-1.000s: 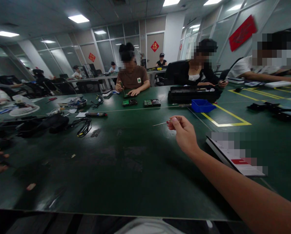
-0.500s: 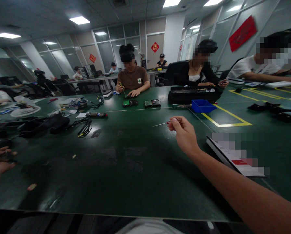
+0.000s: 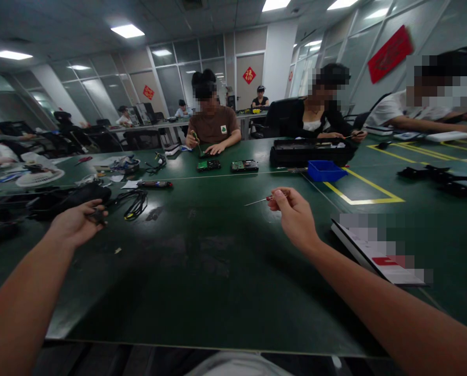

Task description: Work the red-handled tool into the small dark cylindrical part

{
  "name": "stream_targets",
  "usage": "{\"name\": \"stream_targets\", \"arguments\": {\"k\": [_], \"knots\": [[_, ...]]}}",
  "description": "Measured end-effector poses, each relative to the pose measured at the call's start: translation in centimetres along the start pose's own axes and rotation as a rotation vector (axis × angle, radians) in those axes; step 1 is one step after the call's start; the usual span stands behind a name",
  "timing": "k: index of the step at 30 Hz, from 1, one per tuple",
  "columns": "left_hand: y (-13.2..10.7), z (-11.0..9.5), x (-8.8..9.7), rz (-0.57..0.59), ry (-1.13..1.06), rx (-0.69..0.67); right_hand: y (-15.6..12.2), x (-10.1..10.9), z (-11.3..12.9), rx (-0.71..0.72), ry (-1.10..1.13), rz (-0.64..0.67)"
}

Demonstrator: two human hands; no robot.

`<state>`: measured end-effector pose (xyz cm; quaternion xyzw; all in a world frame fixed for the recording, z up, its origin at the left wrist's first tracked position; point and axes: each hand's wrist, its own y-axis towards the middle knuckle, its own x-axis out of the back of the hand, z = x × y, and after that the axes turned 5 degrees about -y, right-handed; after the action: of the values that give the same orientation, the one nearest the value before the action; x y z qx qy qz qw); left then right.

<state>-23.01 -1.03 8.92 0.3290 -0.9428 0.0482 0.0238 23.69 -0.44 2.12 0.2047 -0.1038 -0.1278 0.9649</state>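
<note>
My right hand (image 3: 294,214) hovers over the middle of the dark green table (image 3: 202,261), fingers closed on a small screwdriver (image 3: 263,200) with a reddish handle and a thin shaft that points left. My left hand (image 3: 77,222) is stretched out over the left part of the table, its fingers pinched on a small dark object (image 3: 96,215) that I cannot make out. It is close to a black bundle and a coil of black cable (image 3: 133,202).
A blue bin (image 3: 324,169) and a long black tray (image 3: 307,151) stand beyond my right hand. Two green circuit boards (image 3: 225,165) lie in front of a person seated opposite. A white booklet (image 3: 378,248) lies at right. Yellow tape lines (image 3: 366,199) mark the table.
My left hand has swung in from the far left edge toward the centre-left of the table, carrying the small dark object. My right hand with the screwdriver has stayed in place.
</note>
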Motion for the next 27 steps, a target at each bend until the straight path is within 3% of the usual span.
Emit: {"name": "stream_targets", "arguments": {"k": [4,10,12,14,19,23,27], "knots": [[-2.7,0.1,-5.6,0.284,-0.176,0.071,-0.1,0.0,0.3,0.009,-0.057,0.040],[-8.8,1.1,-13.9,0.624,-0.225,0.148,-0.5,0.0,0.5,-0.008,-0.089,0.110],[-11.1,1.7,-16.1,0.728,-0.215,0.089,-0.6,0.0,0.6,0.004,-0.112,0.136],[-13.3,2.5,-17.7,0.804,-0.072,-0.065,-0.7,0.0,0.8,0.029,-0.158,0.160],[-15.8,5.3,-20.3,0.831,0.298,-0.386,-1.0,0.2,1.3,0.084,-0.202,0.115],[-15.2,7.6,-20.8,0.877,0.265,-0.441,-1.3,0.3,1.7,0.142,-0.044,0.038],[-14.7,8.5,-20.3,0.881,0.291,-0.545,-1.6,0.1,1.6,0.162,0.014,0.098]]}}
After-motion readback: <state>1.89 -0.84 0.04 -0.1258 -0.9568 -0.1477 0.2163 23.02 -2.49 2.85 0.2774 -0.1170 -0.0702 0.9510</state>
